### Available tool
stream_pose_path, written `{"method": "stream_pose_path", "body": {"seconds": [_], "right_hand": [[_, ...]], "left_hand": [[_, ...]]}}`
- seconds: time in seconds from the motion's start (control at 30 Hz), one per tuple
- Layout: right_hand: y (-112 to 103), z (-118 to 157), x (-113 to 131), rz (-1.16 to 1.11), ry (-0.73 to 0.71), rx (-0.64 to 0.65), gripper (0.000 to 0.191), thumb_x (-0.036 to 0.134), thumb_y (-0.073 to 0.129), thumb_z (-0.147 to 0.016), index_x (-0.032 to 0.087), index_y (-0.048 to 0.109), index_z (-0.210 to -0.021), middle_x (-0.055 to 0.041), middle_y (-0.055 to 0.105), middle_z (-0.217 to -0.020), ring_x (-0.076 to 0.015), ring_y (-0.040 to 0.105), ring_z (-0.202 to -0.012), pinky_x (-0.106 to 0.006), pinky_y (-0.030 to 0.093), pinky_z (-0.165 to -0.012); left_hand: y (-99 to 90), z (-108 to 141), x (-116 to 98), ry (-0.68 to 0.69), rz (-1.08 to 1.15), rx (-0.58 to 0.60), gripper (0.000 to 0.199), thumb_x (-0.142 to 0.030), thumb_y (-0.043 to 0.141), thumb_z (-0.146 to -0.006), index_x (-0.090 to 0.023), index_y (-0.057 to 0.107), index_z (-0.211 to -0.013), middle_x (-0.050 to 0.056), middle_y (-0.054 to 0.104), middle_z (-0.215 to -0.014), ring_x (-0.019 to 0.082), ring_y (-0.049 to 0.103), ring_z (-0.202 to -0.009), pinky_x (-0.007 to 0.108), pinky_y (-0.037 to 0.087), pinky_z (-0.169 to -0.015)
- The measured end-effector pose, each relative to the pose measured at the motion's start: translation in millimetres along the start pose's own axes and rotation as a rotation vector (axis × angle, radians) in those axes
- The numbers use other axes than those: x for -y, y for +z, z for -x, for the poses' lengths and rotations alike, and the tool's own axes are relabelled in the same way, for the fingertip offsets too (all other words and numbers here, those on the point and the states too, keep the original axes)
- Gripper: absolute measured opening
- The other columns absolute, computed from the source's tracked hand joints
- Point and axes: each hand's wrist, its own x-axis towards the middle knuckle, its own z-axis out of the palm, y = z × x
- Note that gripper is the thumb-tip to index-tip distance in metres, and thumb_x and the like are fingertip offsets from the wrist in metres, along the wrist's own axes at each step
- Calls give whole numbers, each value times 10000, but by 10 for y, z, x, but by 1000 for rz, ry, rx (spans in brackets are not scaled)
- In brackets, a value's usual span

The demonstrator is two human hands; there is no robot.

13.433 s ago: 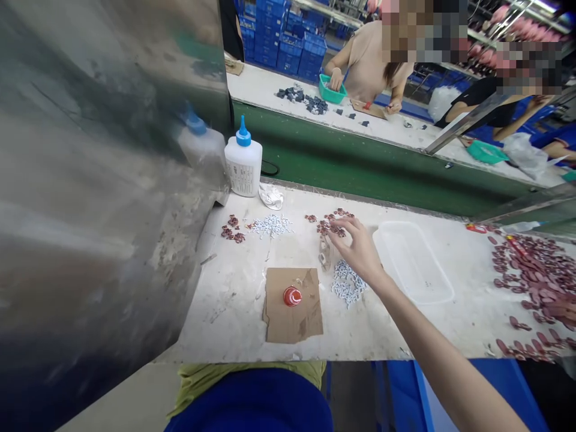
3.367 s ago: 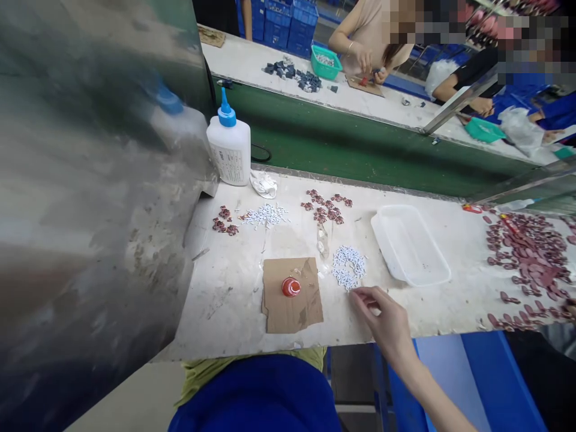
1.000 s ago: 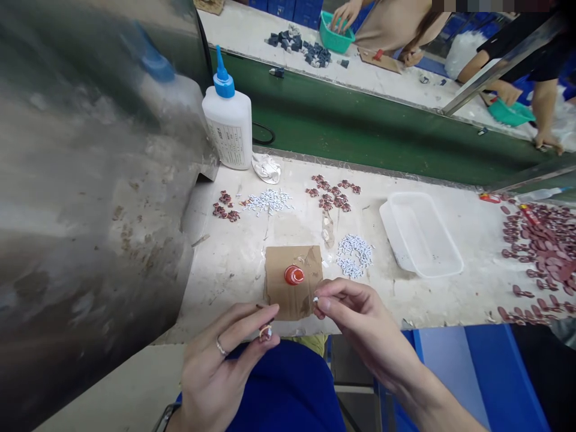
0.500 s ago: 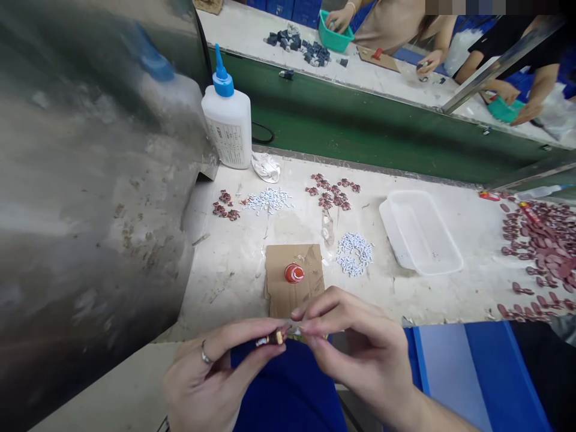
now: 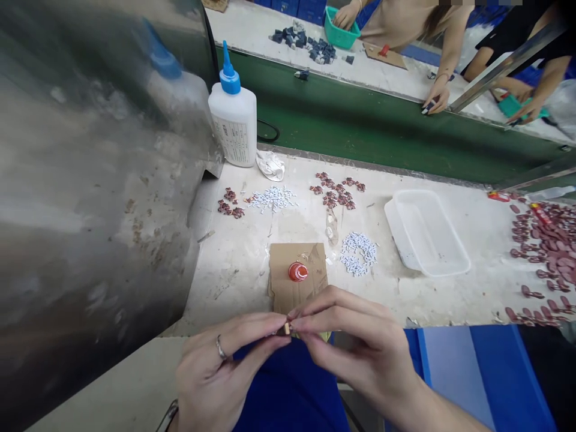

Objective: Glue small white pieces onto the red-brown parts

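Observation:
Near the bench's front edge, my left hand point(image 5: 229, 366) pinches a small dark-brown figurine part point(image 5: 284, 329) with a tan patch between thumb and fingers. My right hand point(image 5: 355, 336) is closed in a pinch, its fingertips meeting the part from the right; what they hold is hidden. Just beyond the hands is a piece of cardboard point(image 5: 281, 291) bearing a small red cap point(image 5: 297, 272) with glossy red inside. Small pale-blue pieces lie in a ring-shaped pile point(image 5: 366, 264) to the right and a looser pile point(image 5: 274, 197) farther back. Brown-red figurine parts point(image 5: 337, 195) lie in a cluster behind.
A white bottle with a blue nozzle point(image 5: 234, 126) stands beside a crumpled white wad point(image 5: 270, 165). A metal panel point(image 5: 103, 180) walls the left. A clear plastic tub point(image 5: 427, 234) and many brown-red pieces point(image 5: 558, 246) lie right. Co-workers' hands point(image 5: 436, 96) work across the green divider.
My hands have come together; the right fingertips now press against the part, and the pale bit seen between them is hidden. The view has shifted slightly. A co-worker's hand reached toward the divider.

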Motion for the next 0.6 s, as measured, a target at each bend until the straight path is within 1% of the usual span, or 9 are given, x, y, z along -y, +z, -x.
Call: {"method": "stream_pose_path", "body": {"seconds": [0.1,0.17,0.23,0.3,0.37,0.43,0.5,0.53,0.6], "right_hand": [[-40,15,42,145,-87,71,305,12,682,-895,203,775,-1114,-90,773,-978,-171,776,-853,-243,660,-714],[-63,28,74,234,-145,80,357,-4,664,-906,199,749,-1187,-106,766,-1022,-181,773,-915,-251,666,-763],[-83,29,89,270,-163,70,408,-9,655,-910,232,731,-1231,-96,759,-1037,-183,767,-937,-265,669,-779],[-97,14,74,209,-113,53,442,33,687,-907,281,709,-1272,-74,753,-1043,-187,760,-930,-289,677,-770],[-99,-13,35,93,-11,37,475,96,744,-890,311,683,-1309,-55,753,-1053,-192,755,-926,-320,683,-779],[-82,-43,-5,21,63,47,433,139,784,-871,307,709,-1263,-46,765,-1043,-200,752,-922,-348,679,-791],[-50,-78,-34,10,84,85,291,159,785,-876,289,761,-1136,-38,776,-995,-196,748,-893,-350,661,-773],[-39,-103,-47,11,90,111,219,177,783,-883,282,775,-1076,-34,776,-972,-193,742,-885,-348,648,-764],[-59,-196,-98,7,118,144,140,222,769,-904,275,778,-1033,-32,771,-964,-190,729,-901,-353,627,-774]], "left_hand": [[12,-16,-18,-13,13,-7,279,-125,800,-824,-314,772,-1028,-91,798,-961,92,773,-761,126,651,-815],[27,-32,-43,-55,42,-15,315,-114,803,-817,-339,770,-1036,-107,796,-974,88,774,-770,117,650,-812],[45,-49,-70,-103,80,-39,327,-116,814,-806,-354,772,-1027,-126,795,-974,76,775,-779,89,638,-809],[62,-64,-90,-147,97,-65,287,-144,822,-806,-354,781,-997,-135,795,-944,61,772,-763,53,617,-790],[76,-76,-94,-181,90,-53,256,-165,819,-814,-354,787,-984,-135,795,-912,61,773,-752,37,603,-773],[91,-84,-81,-191,96,-34,290,-162,799,-833,-367,775,-1037,-133,795,-921,72,776,-762,48,605,-770],[102,-78,-48,-201,110,-19,331,-153,764,-863,-381,746,-1102,-131,795,-957,84,781,-802,80,619,-787],[100,-64,-25,-214,113,-13,353,-151,745,-878,-381,721,-1145,-122,795,-984,91,784,-831,101,628,-799],[64,3,34,-235,64,2,382,-173,719,-902,-353,665,-1235,-79,787,-1077,107,780,-941,133,631,-864]]}}
